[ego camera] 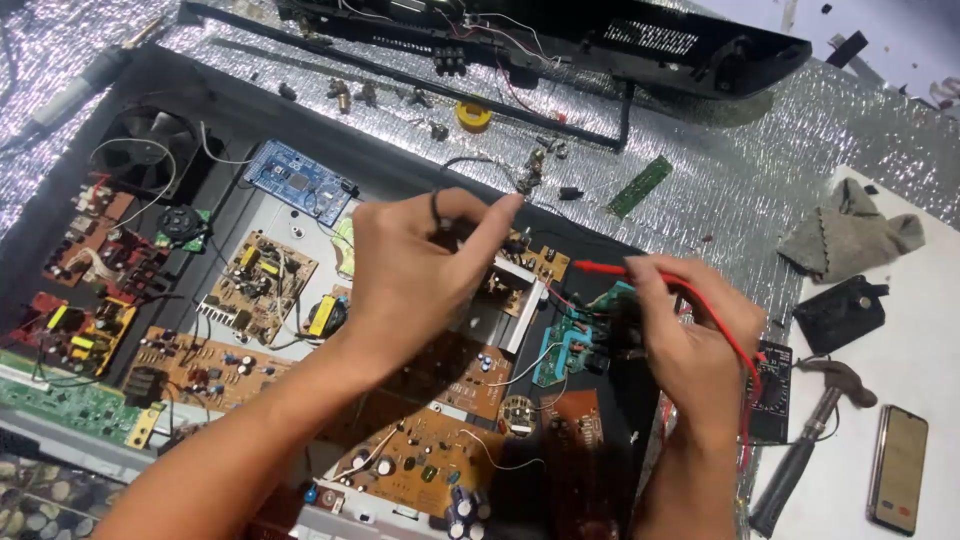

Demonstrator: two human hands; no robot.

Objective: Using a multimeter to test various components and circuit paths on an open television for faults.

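Below, an opened black tray (400,160) of electronics is seen from above, packed with circuit boards and resting on a silvery quilted sheet (760,170). Over its middle, the left hand (405,280) is held with fingers curled and the thumb and forefinger pinched shut on a thin black probe wire (436,205), which loops up between them. To the right, the right hand (690,330) is closed around a red probe (605,267), whose tip is pointed leftward toward the left hand, with its red lead (735,350) trailing back over the wrist. Just beneath the right hand, a small green board (565,345) is partly covered by the fingers. Whether the probe tips are touching any board cannot be told.

Brown circuit boards (255,280) are laid out to the left of the hands, and a blue board (298,178) sits near the tray's far edge beside a black fan (150,140). A black multimeter (772,385) is partly hidden behind the right wrist. On a white surface at the right, a hammer (815,420), a phone (898,468), a black pouch (840,312) and a grey cloth (848,238) are placed well apart from the tray.
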